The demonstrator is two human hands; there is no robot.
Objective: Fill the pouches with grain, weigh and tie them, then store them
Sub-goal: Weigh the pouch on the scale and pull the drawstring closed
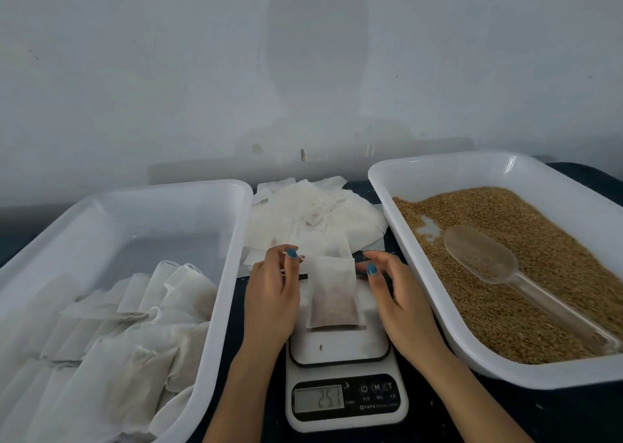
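Small packing workshop: dark worktop [573, 419] against bare wall [135, 71]; digital scale [347, 405], grain tray [438, 173] with scoop [478, 253], pouch tray [229, 240], empty pouches [320, 213] heaped.

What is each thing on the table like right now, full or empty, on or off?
scale: on, digits showing.
right tray: holds loose grain.
scoop: lying in the grain, almost empty.
pouch: part full of grain, lying on the scale.
left tray: many filled pouches inside.
spare pouches: empty, piled flat.
left hand: seems to pinch the pouch's string.
right hand: open, holding nothing.
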